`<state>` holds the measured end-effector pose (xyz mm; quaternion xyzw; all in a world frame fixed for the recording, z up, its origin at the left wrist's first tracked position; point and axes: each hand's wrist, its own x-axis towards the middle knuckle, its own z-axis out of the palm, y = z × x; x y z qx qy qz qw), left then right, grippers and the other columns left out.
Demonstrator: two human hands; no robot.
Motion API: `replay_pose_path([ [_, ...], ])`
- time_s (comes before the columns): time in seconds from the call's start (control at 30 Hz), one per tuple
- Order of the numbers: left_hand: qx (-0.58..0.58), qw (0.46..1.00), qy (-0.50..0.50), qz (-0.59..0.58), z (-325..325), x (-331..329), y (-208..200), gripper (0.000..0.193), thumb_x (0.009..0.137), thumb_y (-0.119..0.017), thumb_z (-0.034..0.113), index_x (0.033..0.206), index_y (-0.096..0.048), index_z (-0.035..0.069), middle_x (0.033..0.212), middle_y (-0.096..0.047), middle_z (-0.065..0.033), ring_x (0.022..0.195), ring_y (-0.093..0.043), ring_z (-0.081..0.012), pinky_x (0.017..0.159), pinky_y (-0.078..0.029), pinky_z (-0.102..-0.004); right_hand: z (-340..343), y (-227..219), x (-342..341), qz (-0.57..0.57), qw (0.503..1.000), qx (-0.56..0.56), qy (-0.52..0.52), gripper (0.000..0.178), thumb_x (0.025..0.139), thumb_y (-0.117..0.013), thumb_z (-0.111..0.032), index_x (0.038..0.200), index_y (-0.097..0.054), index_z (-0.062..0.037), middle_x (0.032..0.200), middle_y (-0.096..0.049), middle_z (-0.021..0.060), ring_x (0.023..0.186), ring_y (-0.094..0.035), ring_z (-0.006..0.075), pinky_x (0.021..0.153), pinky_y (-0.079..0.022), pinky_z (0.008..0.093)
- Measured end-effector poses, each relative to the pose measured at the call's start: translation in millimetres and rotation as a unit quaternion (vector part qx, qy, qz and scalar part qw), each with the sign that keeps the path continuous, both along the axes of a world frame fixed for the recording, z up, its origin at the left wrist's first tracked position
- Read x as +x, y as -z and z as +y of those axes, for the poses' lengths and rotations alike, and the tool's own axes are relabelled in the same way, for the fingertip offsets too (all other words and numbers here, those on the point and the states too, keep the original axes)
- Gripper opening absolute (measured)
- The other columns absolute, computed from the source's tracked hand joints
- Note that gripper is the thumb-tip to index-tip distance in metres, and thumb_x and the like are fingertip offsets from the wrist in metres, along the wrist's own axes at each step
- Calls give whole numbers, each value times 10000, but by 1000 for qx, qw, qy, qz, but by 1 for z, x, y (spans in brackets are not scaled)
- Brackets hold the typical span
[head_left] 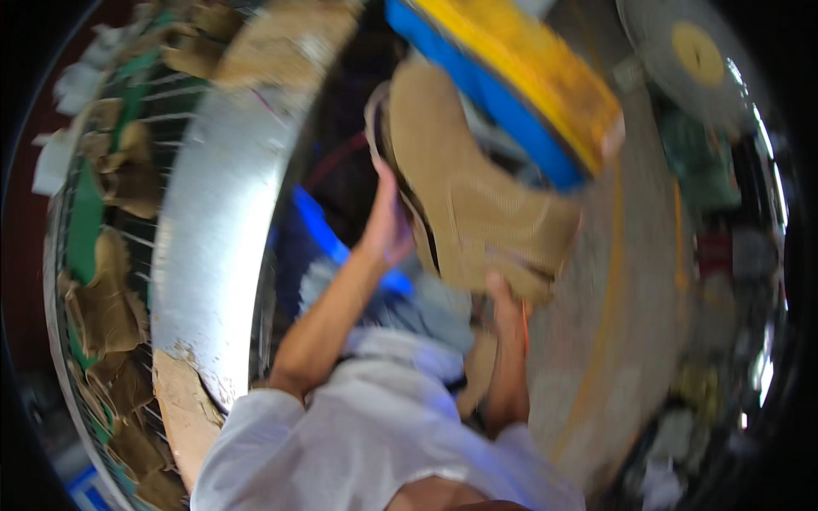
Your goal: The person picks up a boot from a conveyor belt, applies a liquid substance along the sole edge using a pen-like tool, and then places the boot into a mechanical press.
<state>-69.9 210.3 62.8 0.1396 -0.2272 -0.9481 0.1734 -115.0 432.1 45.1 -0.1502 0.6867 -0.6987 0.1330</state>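
Observation:
A tan boot (pixel 464 183) is held up in front of my body, tilted, with its shaft toward the upper left and its foot part toward the lower right. My left hand (pixel 392 217) grips its left edge, the palm against the side and most fingers hidden behind it. At the lower right end my right hand (pixel 504 300) presses a thumb on the boot, its other fingers out of sight. A thin orange strip (pixel 527 330) shows beside the right hand. Motion blurs the picture slightly.
Close above the boot juts a yellow and blue machine part (pixel 511 77). At left runs a shiny metal ledge (pixel 213 221), beyond it a rack with several tan boots (pixel 106 298). A round grey fan (pixel 690 60) stands upper right, over a floor (pixel 596 358) with yellow lines.

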Motion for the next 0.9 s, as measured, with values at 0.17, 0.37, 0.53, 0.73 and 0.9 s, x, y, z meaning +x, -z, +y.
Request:
replay_pose_path([
  [0.17, 88, 994, 60, 33, 47, -14, 43, 949, 907, -397, 791, 1549, -337, 95, 1565, -406, -136, 1412, -421, -323, 1174, -324, -504, -3, -13, -16, 94, 995, 7, 26, 529, 796, -864, -150, 1245, -623, -5, 1183, -674, 79, 1055, -641, 198, 931, -514, 334],
  [0.37, 73, 995, 73, -10, 60, -8, 84, 948, 908, -395, 796, 1542, -355, 93, 1557, -421, -134, 1414, -421, -315, 1172, -324, -487, 14, 11, -2, 61, 992, 112, 3, 554, 804, -849, -149, 1273, -591, -7, 1175, -676, 83, 1066, -640, 183, 948, -502, 328],
  [0.53, 180, 976, 113, -42, 60, -6, 98, 850, 969, -359, 731, 1531, -359, 93, 1497, -491, -125, 1384, -468, -280, 1149, -370, -442, 44, 16, 13, -28, 984, 177, -3, 523, 815, -838, -148, 1261, -603, -10, 1150, -691, 79, 1050, -644, 165, 938, -506, 317],
  [0.73, 79, 992, 63, -78, 63, -10, 76, 793, 1007, -383, 664, 1509, -389, 50, 1489, -493, -113, 1391, -443, -250, 1156, -351, -413, 53, 30, 19, -1, 982, 185, 26, 449, 834, -814, -127, 1223, -623, -8, 1129, -694, 84, 1032, -646, 187, 939, -504, 338],
  [0.9, -149, 984, 36, -94, 66, -7, 96, 664, 1026, -528, 525, 1418, -494, -10, 1350, -594, -110, 1220, -546, -182, 1066, -413, -331, 60, 34, 27, -16, 982, 188, 30, 546, 852, -802, -148, 1313, -556, 11, 1253, -640, 101, 1124, -607, 210, 991, -476, 361],
])
